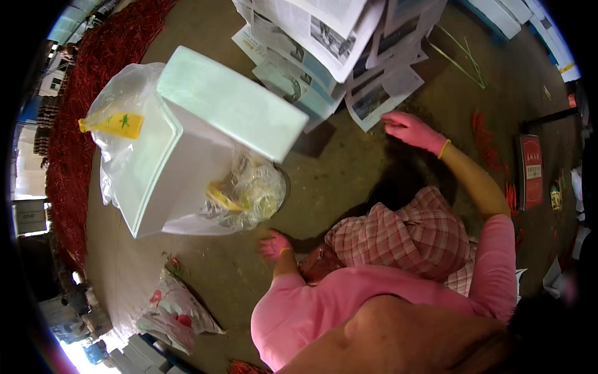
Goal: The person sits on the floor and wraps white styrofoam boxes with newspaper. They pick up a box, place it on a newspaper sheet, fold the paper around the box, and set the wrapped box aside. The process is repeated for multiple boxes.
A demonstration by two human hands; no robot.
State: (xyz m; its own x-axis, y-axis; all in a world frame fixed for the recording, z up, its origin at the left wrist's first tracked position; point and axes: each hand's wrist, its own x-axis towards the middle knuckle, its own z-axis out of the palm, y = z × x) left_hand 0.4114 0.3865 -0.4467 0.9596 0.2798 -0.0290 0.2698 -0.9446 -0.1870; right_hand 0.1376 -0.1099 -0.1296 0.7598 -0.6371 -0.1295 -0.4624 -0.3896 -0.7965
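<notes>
My left hand (274,245), in a pink glove with a yellow cuff, is slightly blurred above the floor. Its fingers are apart and nothing shows in them. Just above it sits a white foam box (154,187), lined with a clear plastic bag (261,187) that spills over the rim. A yellow printed strip (124,125) shows on the bag's far side. My right hand (411,131), gloved alike, is beside the lower edge of a stack of newspapers (322,42). Its fingers lie close together, partly hidden from view; contact with the paper cannot be made out.
A long heap of red chili peppers (100,70) runs along the left. A printed plastic sack (182,304) lies at lower left. Loose red chilies (483,140) and a red box with writing (531,173) are at right. Green stalks (460,56) lie near the newspapers. Foam boxes (500,16) stand at upper right.
</notes>
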